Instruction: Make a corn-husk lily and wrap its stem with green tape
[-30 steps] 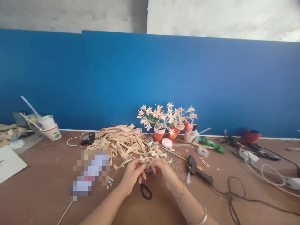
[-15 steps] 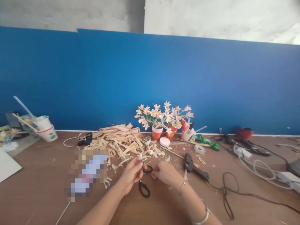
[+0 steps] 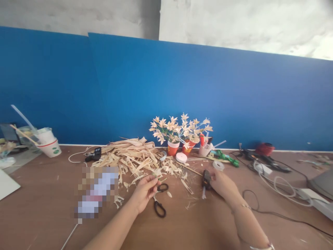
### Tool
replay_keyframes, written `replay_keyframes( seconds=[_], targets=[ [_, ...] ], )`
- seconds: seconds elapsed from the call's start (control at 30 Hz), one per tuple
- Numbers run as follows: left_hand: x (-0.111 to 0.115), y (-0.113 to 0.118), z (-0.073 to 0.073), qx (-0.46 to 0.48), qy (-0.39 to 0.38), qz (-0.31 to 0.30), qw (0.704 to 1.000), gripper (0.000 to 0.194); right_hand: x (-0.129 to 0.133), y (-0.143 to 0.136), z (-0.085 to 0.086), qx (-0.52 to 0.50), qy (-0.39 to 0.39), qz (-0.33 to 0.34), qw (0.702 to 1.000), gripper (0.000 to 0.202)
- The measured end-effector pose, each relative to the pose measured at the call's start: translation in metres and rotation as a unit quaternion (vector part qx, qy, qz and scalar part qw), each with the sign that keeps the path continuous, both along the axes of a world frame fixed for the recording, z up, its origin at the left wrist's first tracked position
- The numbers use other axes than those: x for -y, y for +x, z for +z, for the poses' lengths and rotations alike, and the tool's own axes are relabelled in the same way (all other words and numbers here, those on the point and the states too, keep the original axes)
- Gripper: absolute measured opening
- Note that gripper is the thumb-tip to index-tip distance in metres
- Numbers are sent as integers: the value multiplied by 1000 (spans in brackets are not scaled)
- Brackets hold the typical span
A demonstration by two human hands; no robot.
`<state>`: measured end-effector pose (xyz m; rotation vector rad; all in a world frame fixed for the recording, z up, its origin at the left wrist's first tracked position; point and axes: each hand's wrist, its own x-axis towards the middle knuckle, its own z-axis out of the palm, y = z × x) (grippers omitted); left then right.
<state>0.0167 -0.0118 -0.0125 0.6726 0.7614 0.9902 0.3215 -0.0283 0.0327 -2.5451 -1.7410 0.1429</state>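
Observation:
My left hand (image 3: 146, 192) is closed in a pinch on a thin green stem (image 3: 163, 180). What sits at the stem's end is hard to tell against the pale scraps behind it. Farther right, my right hand (image 3: 224, 184) wraps round the handle of a black hot glue gun (image 3: 206, 178), whose nozzle points down towards the table. Black-handled scissors (image 3: 159, 209) lie just right of my left hand, their blades partly hidden by it. A small pale petal-like piece (image 3: 169, 194) rests beside them.
Dried husk strips (image 3: 132, 152) are heaped behind my left hand. Two red cups of pale flowers (image 3: 173, 148) stand at the blue partition (image 3: 156, 86). Tape rolls (image 3: 181, 157), green material (image 3: 225, 158), a white cup (image 3: 52, 148) and white cables (image 3: 283, 189) are around.
My right hand has moved right, away from my left hand, and taken hold of the glue gun. My left hand keeps its pinch almost in place. The view has turned slightly.

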Motion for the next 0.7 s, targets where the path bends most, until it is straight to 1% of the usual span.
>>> replay_keyframes(
  seconds=[0.07, 0.13, 0.23, 0.33, 0.4, 0.5, 0.6, 0.7],
  targets=[
    [0, 0, 0, -4, -1, -2, 1000, 25, 6, 3, -10, 34, 8, -15, 999, 32],
    [0, 0, 0, -6, 1, -4, 1000, 27, 11, 1, -19, 57, -3, -29, 998, 38],
    [0, 1, 0, -19, 1, -2, 1000, 28, 13, -2, -27, 53, -25, -37, 998, 36],
    [1, 1, 1, -32, 0, 4, 999, 29, 12, -1, -32, 64, -30, -15, 997, 35],
    [1, 2, 2, -32, -1, 5, 999, 28, 11, 2, -33, 66, -22, 1, 998, 36],
    [1, 2, 3, -27, -7, 8, 1000, 28, 11, 6, -31, 32, 2, 5, 999, 37],
    [1, 2, 3, -33, -4, 7, 999, 30, 11, 7, -26, -9, 25, -9, 1000, 37],
    [0, 2, 3, -42, -1, 3, 999, 32, 12, 7, -20, -45, 47, -32, 997, 31]
  ],
)
